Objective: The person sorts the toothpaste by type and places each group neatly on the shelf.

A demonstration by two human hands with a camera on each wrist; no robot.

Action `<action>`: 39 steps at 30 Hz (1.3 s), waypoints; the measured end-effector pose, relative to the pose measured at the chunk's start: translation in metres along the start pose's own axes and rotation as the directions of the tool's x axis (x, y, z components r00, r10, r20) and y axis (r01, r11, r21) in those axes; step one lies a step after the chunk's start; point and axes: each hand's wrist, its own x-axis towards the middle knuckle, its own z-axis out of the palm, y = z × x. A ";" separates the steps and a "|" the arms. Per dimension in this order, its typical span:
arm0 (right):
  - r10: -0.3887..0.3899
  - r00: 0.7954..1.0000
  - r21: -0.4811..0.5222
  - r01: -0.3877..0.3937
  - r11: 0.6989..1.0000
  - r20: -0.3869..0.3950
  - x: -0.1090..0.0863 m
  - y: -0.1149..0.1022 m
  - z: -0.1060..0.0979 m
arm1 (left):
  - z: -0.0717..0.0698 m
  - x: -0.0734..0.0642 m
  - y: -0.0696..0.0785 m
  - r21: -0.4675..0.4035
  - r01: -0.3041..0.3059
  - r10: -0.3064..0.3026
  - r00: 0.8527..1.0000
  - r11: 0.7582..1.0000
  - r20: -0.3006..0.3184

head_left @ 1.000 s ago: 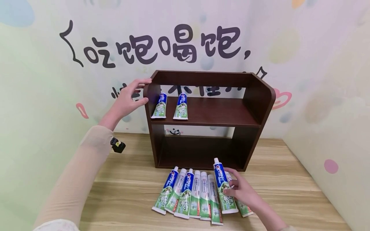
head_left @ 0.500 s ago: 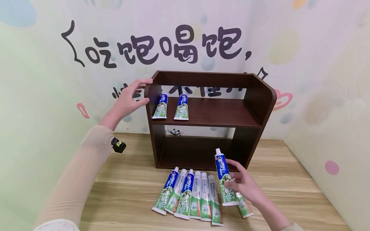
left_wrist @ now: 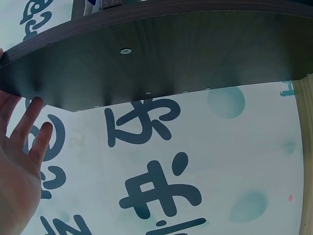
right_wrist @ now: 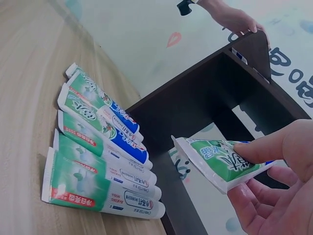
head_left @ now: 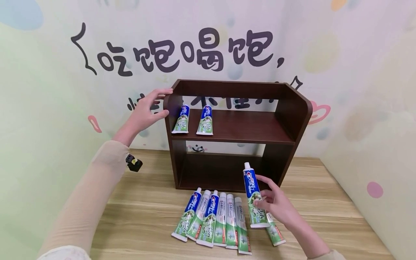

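Observation:
My right hand (head_left: 276, 204) pinches a blue and green Crest toothpaste tube (head_left: 254, 196) between thumb and fingers. The tube is raised off the table, cap end up, in front of the shelf's lower level. In the right wrist view its white crimped end (right_wrist: 200, 166) points away from the hand. My left hand (head_left: 143, 113) grips the upper left side panel of a dark brown two-level shelf (head_left: 240, 135), thumb at the front edge and fingertips at the top. Two Crest tubes, a left one (head_left: 181, 119) and a right one (head_left: 205, 121), lie on the upper level.
On the wooden table (head_left: 139, 216), a row of several toothpaste tubes (head_left: 219, 220) lies before the shelf, blue-green ones among white-green ones. One more white-green tube (head_left: 275, 233) lies partly behind my right hand. A printed wall (head_left: 341, 72) stands behind.
My right hand has lifted the Crest tube up from the right end of the row, uncovering more of the white-green tube beneath. The left hand stays on the shelf.

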 end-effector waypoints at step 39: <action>-0.167 0.985 -0.094 0.163 0.982 -0.035 0.007 -0.072 -0.027 | 0.001 0.001 0.002 0.023 0.000 0.001 1.000 1.000 -0.010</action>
